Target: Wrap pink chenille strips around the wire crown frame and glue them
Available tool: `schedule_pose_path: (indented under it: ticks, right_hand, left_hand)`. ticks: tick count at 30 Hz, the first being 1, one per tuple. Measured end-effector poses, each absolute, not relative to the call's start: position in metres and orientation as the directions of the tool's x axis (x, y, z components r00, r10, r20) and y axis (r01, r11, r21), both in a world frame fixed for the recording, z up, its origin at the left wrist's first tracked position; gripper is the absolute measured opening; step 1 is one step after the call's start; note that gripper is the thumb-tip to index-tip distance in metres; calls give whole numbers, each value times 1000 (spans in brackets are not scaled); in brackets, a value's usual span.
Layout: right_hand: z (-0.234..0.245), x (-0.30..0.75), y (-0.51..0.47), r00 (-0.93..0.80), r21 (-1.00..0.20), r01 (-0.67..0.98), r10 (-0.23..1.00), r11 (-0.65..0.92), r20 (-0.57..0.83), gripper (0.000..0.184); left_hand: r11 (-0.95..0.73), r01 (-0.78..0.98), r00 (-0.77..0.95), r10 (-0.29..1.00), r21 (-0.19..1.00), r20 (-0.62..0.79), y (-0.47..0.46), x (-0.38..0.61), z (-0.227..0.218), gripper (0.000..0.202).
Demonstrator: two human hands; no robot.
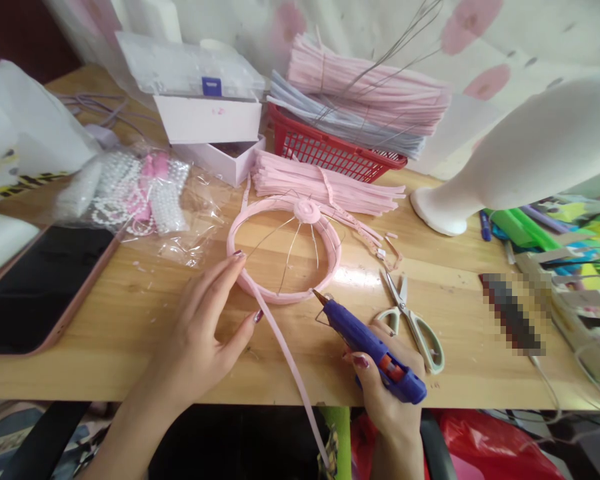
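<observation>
A hoop wrapped in pink fuzzy strip (333,260) rests on the table, with thin wires crossing to a pink coil (307,211) on its far rim. My left hand (200,327) steadies the hoop's near left rim between stretched fingertips and thumb. From that rim a loose pink strip (287,353) passes the thumb and hangs over the table edge. My right hand (393,393) is wrapped around a blue hot glue gun (360,333), whose nozzle tip meets or nearly meets the hoop's near right rim. Scissors (403,307) lie partly open beside my right hand.
Bundled pink stems (325,183) lie before a red basket (310,147) of more stems. A white stand (445,207) rises on the right. Bagged pearl beads (165,193), a phone (45,287) and white boxes (210,120) occupy the left. The table's front edge is close.
</observation>
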State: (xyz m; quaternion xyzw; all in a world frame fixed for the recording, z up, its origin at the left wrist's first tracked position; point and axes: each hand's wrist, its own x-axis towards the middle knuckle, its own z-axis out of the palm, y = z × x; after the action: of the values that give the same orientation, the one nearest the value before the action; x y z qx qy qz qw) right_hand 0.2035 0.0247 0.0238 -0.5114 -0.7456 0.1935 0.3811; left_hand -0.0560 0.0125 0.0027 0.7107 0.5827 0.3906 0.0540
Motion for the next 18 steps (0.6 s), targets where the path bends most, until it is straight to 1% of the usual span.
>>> schedule_pose_path:
  ticks: [8, 13, 18]
  right_hand:
    - [25, 205, 23, -179, -690, 614, 919, 384, 352, 48]
    - [29, 202, 24, -185, -678, 606, 902, 417, 389, 48]
    - [28, 204, 25, -185, -695, 599, 913, 398, 362, 47]
  left_hand:
    - [-322, 781, 18, 868, 536, 496, 15, -55, 2, 60]
    - [-321, 786, 18, 867, 529, 498, 15, -55, 2, 59]
    - [-321, 781, 12, 865, 535, 502, 13, -55, 1, 60]
